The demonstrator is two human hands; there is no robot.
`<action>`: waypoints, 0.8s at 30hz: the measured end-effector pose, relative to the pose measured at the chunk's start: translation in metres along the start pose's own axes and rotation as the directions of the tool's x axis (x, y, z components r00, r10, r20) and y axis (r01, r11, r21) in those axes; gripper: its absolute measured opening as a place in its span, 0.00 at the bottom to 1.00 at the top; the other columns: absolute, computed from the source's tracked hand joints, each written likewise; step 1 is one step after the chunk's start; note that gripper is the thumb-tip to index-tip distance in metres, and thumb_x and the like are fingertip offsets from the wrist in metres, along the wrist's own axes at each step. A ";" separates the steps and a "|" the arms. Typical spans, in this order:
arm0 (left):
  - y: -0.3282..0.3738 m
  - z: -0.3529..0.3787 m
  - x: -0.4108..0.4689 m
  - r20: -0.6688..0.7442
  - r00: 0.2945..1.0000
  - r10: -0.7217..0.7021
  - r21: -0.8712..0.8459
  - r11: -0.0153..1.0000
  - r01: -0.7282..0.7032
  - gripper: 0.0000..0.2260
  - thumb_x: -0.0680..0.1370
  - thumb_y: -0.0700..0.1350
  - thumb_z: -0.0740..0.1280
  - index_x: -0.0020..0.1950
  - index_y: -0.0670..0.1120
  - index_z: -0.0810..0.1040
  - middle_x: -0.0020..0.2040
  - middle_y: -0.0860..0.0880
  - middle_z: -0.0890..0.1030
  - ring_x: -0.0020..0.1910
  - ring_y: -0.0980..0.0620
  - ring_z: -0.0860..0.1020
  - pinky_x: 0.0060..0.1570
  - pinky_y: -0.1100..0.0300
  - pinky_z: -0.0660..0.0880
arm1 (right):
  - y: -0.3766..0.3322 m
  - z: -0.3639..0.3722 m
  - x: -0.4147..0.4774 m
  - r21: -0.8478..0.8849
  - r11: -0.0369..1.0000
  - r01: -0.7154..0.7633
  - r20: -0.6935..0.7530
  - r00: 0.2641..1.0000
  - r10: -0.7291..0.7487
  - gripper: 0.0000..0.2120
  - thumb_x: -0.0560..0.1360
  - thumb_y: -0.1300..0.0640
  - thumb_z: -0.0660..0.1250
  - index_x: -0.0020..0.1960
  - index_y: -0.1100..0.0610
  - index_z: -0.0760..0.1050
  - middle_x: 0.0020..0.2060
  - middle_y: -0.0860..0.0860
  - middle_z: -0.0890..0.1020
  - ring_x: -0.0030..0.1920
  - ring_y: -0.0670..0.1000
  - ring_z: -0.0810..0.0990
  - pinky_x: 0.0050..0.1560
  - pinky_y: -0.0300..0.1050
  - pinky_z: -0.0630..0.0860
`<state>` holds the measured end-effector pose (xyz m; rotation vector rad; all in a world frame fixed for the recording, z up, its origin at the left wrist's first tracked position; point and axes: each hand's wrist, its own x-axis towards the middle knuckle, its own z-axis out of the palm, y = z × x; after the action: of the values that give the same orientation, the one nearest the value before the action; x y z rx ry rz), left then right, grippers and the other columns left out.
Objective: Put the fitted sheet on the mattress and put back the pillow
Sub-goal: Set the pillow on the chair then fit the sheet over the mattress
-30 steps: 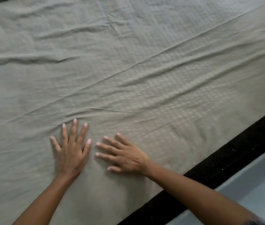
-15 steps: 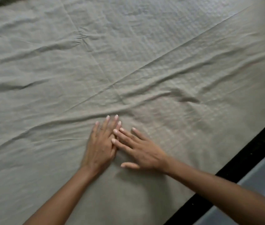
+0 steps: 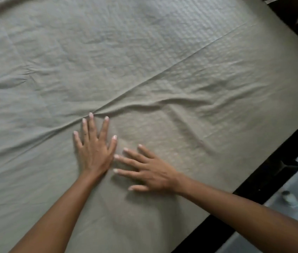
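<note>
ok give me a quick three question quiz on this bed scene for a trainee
1. True or false: the left hand and the right hand both lie flat on the sheet, fingers straight.
2. Where does the big wrinkle run? A: from the left hand's fingertips toward the right. B: under the right hand. C: nowhere, the sheet is smooth.
3. Is the pillow in view?
Key: 1 true. 2 A. 3 no.

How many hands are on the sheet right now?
2. The left hand lies flat with spread fingers near the middle of the sheet, its fingertips at a bunched crease. The right hand lies flat just beside it, toward the bed's dark edge.
</note>
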<state>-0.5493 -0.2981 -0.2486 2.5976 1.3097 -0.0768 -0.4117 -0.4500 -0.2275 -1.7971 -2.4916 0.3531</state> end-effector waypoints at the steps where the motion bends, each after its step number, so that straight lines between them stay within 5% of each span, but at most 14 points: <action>1: 0.002 0.001 0.006 0.003 0.998 -0.056 -0.008 0.998 0.056 0.30 0.75 0.62 0.48 0.77 0.56 0.51 0.78 0.44 0.48 0.76 0.40 0.49 0.70 0.37 0.46 | 0.027 -0.004 -0.021 -0.006 1.000 0.015 0.041 0.999 -0.015 0.29 0.78 0.37 0.49 0.73 0.49 0.63 0.73 0.51 0.65 0.74 0.55 0.60 0.72 0.56 0.52; 4: 0.005 0.005 0.016 0.028 0.989 -0.145 -0.019 0.989 0.145 0.34 0.72 0.67 0.46 0.76 0.59 0.46 0.78 0.46 0.43 0.76 0.41 0.43 0.69 0.36 0.41 | 0.137 -0.021 -0.077 -0.053 0.934 -0.353 -0.016 0.936 0.352 0.34 0.76 0.32 0.37 0.75 0.48 0.57 0.75 0.49 0.58 0.75 0.56 0.57 0.72 0.52 0.48; 7: 0.006 0.007 0.017 0.055 0.986 -0.159 0.001 0.987 0.159 0.35 0.71 0.69 0.44 0.76 0.59 0.44 0.78 0.46 0.41 0.76 0.42 0.41 0.69 0.36 0.40 | 0.200 -0.042 -0.101 0.038 0.604 -0.796 -0.033 0.603 0.797 0.35 0.75 0.31 0.39 0.77 0.47 0.49 0.77 0.46 0.48 0.77 0.53 0.45 0.73 0.56 0.41; 9: 0.006 0.008 0.017 0.074 0.982 -0.172 0.007 0.985 0.172 0.35 0.71 0.69 0.44 0.76 0.59 0.42 0.78 0.47 0.39 0.76 0.43 0.39 0.69 0.37 0.39 | 0.192 -0.043 -0.084 0.065 0.488 -0.870 -0.026 0.488 0.873 0.32 0.78 0.37 0.49 0.77 0.48 0.47 0.77 0.48 0.45 0.77 0.54 0.42 0.72 0.61 0.40; 10: 0.006 0.007 0.017 0.090 0.980 -0.178 0.018 0.984 0.177 0.35 0.71 0.69 0.44 0.76 0.59 0.40 0.77 0.48 0.37 0.76 0.44 0.38 0.69 0.37 0.38 | 0.179 -0.040 -0.070 0.081 0.533 -0.842 -0.033 0.532 0.846 0.32 0.78 0.37 0.50 0.77 0.49 0.48 0.77 0.50 0.46 0.77 0.55 0.43 0.71 0.63 0.41; 13: 0.008 0.004 0.019 0.125 0.972 -0.199 0.050 0.980 0.195 0.33 0.77 0.66 0.52 0.75 0.59 0.37 0.77 0.48 0.34 0.76 0.45 0.36 0.70 0.38 0.37 | 0.127 -0.023 -0.031 0.006 0.891 -0.454 -0.108 0.885 0.452 0.31 0.75 0.37 0.48 0.74 0.50 0.61 0.75 0.52 0.61 0.75 0.57 0.58 0.70 0.62 0.51; 15: 0.010 0.001 0.020 0.141 0.968 -0.210 0.053 0.978 0.204 0.33 0.77 0.65 0.52 0.74 0.59 0.36 0.76 0.49 0.33 0.75 0.45 0.35 0.70 0.38 0.37 | 0.115 -0.021 -0.020 -0.064 0.964 -0.260 0.005 0.965 0.260 0.29 0.76 0.37 0.49 0.73 0.48 0.65 0.73 0.51 0.66 0.73 0.56 0.63 0.70 0.60 0.52; 18: 0.011 -0.002 0.020 0.181 0.960 -0.213 0.059 0.977 0.206 0.33 0.75 0.68 0.46 0.73 0.60 0.33 0.76 0.50 0.31 0.75 0.46 0.34 0.70 0.39 0.36 | 0.151 -0.026 -0.017 -0.081 0.902 -0.424 -0.081 0.905 0.418 0.28 0.77 0.37 0.49 0.75 0.46 0.58 0.76 0.48 0.58 0.76 0.54 0.56 0.71 0.58 0.43; 21: 0.010 -0.001 0.018 0.175 0.962 -0.210 0.053 0.978 0.204 0.35 0.70 0.70 0.40 0.73 0.60 0.34 0.76 0.49 0.32 0.75 0.46 0.33 0.70 0.39 0.36 | 0.180 -0.042 -0.010 0.144 0.574 -0.806 -0.034 0.576 0.817 0.29 0.80 0.41 0.50 0.77 0.48 0.48 0.77 0.47 0.46 0.77 0.52 0.42 0.71 0.61 0.37; 22: 0.010 0.000 0.018 0.158 0.967 -0.200 0.059 0.979 0.193 0.35 0.70 0.69 0.40 0.74 0.59 0.35 0.76 0.49 0.33 0.75 0.45 0.35 0.70 0.38 0.37 | 0.175 -0.044 -0.001 0.145 0.541 -0.828 -0.045 0.541 0.840 0.30 0.80 0.41 0.50 0.77 0.49 0.47 0.77 0.49 0.46 0.77 0.54 0.42 0.71 0.63 0.38; 23: 0.010 0.002 0.017 0.126 0.974 -0.188 0.066 0.981 0.181 0.35 0.71 0.68 0.41 0.75 0.58 0.37 0.77 0.47 0.35 0.76 0.43 0.37 0.70 0.36 0.39 | 0.163 -0.045 0.011 0.138 0.615 -0.776 -0.070 0.612 0.788 0.30 0.79 0.41 0.50 0.77 0.50 0.50 0.77 0.51 0.48 0.77 0.55 0.44 0.71 0.66 0.41; 24: 0.011 0.003 0.017 0.091 0.980 -0.176 0.068 0.983 0.170 0.34 0.73 0.67 0.44 0.76 0.57 0.40 0.77 0.45 0.38 0.76 0.42 0.39 0.69 0.34 0.42 | 0.147 -0.043 0.024 0.132 0.768 -0.627 -0.103 0.762 0.639 0.29 0.79 0.41 0.50 0.76 0.51 0.55 0.77 0.53 0.54 0.76 0.57 0.50 0.72 0.68 0.47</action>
<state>-0.5305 -0.2920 -0.2517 2.4872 1.5170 -0.2719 -0.2749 -0.3769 -0.2194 -2.4814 -1.6638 0.3313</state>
